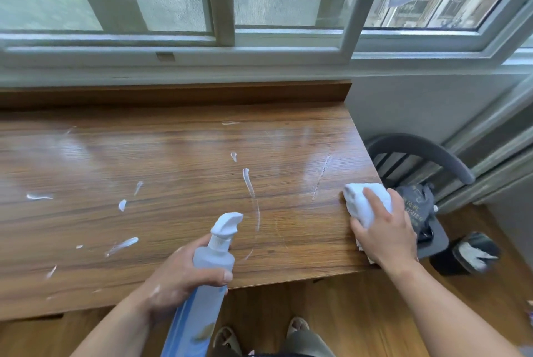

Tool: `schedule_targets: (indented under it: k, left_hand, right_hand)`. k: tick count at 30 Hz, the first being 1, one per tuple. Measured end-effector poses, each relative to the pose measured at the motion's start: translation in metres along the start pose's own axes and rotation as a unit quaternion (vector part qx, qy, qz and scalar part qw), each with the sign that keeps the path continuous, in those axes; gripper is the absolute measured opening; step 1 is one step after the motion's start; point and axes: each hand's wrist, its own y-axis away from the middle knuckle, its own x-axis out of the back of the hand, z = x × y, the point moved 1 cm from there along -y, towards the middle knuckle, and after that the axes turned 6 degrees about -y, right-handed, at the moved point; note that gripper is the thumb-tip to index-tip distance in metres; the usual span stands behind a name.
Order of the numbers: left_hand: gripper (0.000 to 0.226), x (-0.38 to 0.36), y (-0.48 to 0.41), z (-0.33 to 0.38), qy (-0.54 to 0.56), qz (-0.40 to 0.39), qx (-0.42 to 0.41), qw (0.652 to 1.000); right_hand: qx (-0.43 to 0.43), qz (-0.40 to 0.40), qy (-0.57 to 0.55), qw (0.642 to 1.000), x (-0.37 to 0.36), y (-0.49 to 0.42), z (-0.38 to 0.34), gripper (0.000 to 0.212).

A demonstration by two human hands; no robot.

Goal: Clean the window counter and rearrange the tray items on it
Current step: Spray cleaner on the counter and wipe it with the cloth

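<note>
The wooden window counter (161, 155) fills the middle of the view, streaked with several white foam smears (248, 181). My left hand (178, 276) grips a pale blue spray bottle (213, 258) at the counter's front edge, its white nozzle pointing away from me over the wood. My right hand (386, 232) presses a folded white cloth (363, 201) flat on the counter's right front corner. No tray or tray items are in view.
A window frame (225, 39) runs along the back of the counter. To the right stands a dark grey chair (418, 152) with a dark bag (418, 206) on its seat. A small black bin (467, 253) sits on the wooden floor beside it.
</note>
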Motion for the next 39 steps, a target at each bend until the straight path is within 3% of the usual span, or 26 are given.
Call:
schedule_targets:
  k: [6, 11, 15, 17, 20, 25, 28, 35, 39]
  left_hand:
    - [0.049, 0.004, -0.001, 0.004, 0.026, -0.003, -0.003, 1.000]
    - [0.064, 0.026, 0.011, 0.000, 0.070, -0.011, 0.005, 0.997]
    - [0.068, 0.042, 0.019, -0.003, 0.071, -0.026, 0.009, 0.997]
    - [0.067, 0.047, 0.020, -0.002, 0.072, -0.024, 0.014, 0.997]
    - [0.067, 0.051, 0.018, -0.003, 0.070, -0.031, 0.021, 0.997]
    - [0.064, 0.049, 0.019, -0.009, 0.065, -0.037, 0.027, 0.997]
    - [0.067, 0.048, 0.023, -0.017, 0.079, -0.037, 0.033, 0.996]
    - [0.068, 0.051, 0.027, -0.018, 0.095, -0.038, 0.017, 0.995]
    - [0.068, 0.054, 0.024, -0.013, 0.086, -0.048, 0.010, 0.995]
  right_hand:
    - [0.021, 0.000, -0.024, 1.000, -0.003, 0.007, -0.010, 0.061]
    - [0.183, -0.038, -0.037, 0.982, -0.039, 0.078, -0.086, 0.065]
    - [0.312, -0.127, -0.073, 0.939, -0.064, 0.119, -0.181, 0.071]
    - [0.343, -0.151, -0.067, 0.925, -0.067, 0.120, -0.196, 0.070]
    - [0.310, -0.128, -0.076, 0.939, -0.059, 0.100, -0.161, 0.070]
    - [0.154, -0.077, -0.024, 0.985, -0.017, 0.041, -0.064, 0.064]
    - [0.112, -0.059, -0.006, 0.992, -0.013, 0.040, -0.061, 0.063]
    - [0.276, -0.111, -0.092, 0.950, -0.066, 0.139, -0.180, 0.067]
    - [0.294, -0.133, -0.078, 0.943, -0.061, 0.131, -0.180, 0.068]
